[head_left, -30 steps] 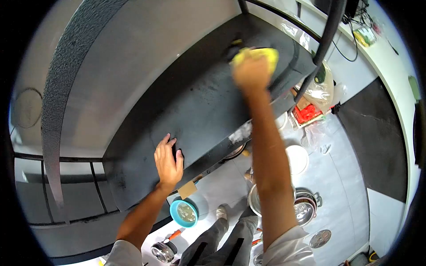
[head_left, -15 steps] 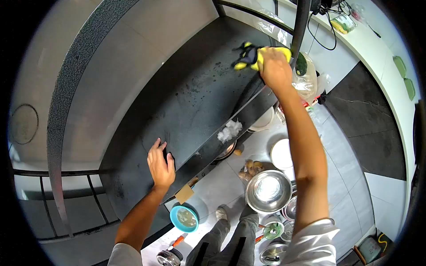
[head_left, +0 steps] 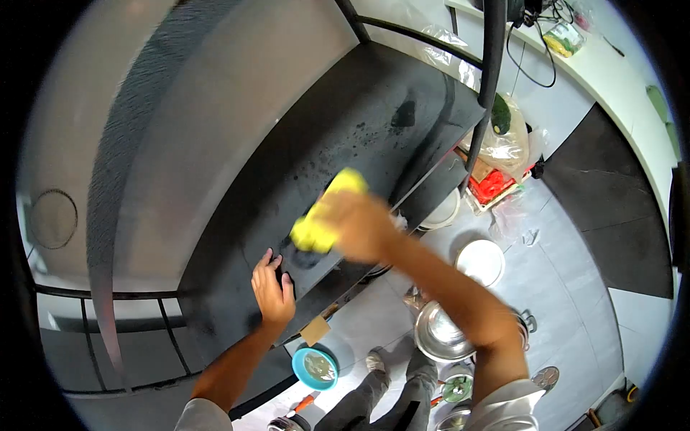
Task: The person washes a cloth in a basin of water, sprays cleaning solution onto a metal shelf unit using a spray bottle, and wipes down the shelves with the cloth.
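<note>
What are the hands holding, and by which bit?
The right hand holds a yellow cloth by the side nearest the person; blur hides exactly where the fingers grip. The left hand holds nothing.

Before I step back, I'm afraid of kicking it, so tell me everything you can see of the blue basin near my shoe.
The blue basin is round and open-topped, apparently plastic. It sits upright on the grey floor, left of the shoe, and holds something pale and watery-looking, too unclear to name. Brown cardboard shows just beyond its rim; whether they touch is unclear. The left hand and right hand are both off it.
</note>
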Motion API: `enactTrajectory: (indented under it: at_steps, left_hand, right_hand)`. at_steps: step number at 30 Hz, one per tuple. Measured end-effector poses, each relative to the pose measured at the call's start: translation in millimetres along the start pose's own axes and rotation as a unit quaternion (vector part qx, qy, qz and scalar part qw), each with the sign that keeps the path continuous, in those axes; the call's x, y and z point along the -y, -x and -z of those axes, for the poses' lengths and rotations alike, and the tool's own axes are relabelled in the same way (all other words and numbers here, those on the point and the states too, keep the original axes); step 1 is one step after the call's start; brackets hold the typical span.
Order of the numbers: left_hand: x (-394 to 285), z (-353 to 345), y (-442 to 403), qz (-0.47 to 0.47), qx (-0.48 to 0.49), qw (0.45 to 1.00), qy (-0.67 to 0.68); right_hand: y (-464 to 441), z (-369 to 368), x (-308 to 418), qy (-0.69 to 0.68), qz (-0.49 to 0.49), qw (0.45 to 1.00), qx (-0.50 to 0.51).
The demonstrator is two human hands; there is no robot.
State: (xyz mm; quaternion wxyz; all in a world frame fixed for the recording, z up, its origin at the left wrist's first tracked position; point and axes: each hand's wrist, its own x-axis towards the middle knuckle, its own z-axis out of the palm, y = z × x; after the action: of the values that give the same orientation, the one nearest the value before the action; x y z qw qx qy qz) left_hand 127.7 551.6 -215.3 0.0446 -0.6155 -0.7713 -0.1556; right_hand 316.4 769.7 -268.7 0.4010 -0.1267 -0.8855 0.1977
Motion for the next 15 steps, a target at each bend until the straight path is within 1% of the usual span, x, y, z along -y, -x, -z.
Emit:
enactTrajectory:
  at_steps: [1, 2, 3, 4, 5, 6, 8, 9, 10, 11, 12, 13, 15]
  left_hand:
    - [0.4, -0.1, -0.2, 0.004, 0.003, 1.000, -0.002]
    - [1.1, -1.1, 0.7, 0.006, 0.005, 1.000, -0.003]
    - [2.0, -4.4, 0.1, 0.007, 0.005, 1.000, -0.004]
    - [3.5, -5.3, 0.1, 0.008, 0.007, 1.000, -0.006]
    - [4.7, -7.0, -0.1, 0.012, 0.012, 1.000, -0.016]
    - [3.3, -8.3, -0.8, 0.016, 0.015, 1.000, -0.017]
    - [-0.3, -6.3, -2.2, 0.021, 0.022, 0.999, -0.019]
    - [-2.2, -6.4, -3.3, 0.024, 0.023, 0.999, -0.020]
    - [-0.2, -7.0, -3.8, 0.022, 0.024, 0.999, -0.024]
    - [2.5, -7.0, -2.6, 0.019, 0.026, 0.999, -0.026]
    - [4.5, -6.6, -0.2, 0.018, 0.027, 0.999, -0.026]
    - [7.1, -7.5, 1.3, 0.014, 0.029, 0.999, -0.033]
    - [6.4, -9.3, 1.2, 0.017, 0.029, 0.999, -0.023]
  right_hand:
    - [-8.4, 21.2, -42.6, 0.079, 0.014, 0.996, -0.025]
    - [-19.5, 42.3, -72.7, 0.083, -0.121, 0.988, -0.049]
    - [-33.4, 67.3, -105.1, 0.138, -0.172, 0.975, -0.006]
    - [-47.5, 82.8, -120.6, 0.259, -0.244, 0.934, 0.021]
    - [-64.6, 84.4, -143.6, 0.309, -0.309, 0.899, 0.026]
    - [-79.3, 82.8, -163.8, 0.356, -0.370, 0.857, 0.035]
    - [-120.1, 66.6, -168.4, 0.375, -0.484, 0.790, 0.034]
    - [-135.8, 42.6, -171.1, 0.416, -0.471, 0.778, 0.021]
    - [-159.2, 30.2, -167.8, 0.430, -0.448, 0.778, 0.097]
    - [-180.5, 35.3, -147.1, 0.306, -0.450, 0.815, 0.199]
    - [-189.8, 16.4, -134.7, 0.259, -0.437, 0.837, 0.201]
    - [-195.8, -13.7, -116.2, 0.258, -0.398, 0.861, 0.182]
    - [-192.7, -69.9, -74.8, 0.268, -0.292, 0.900, 0.182]
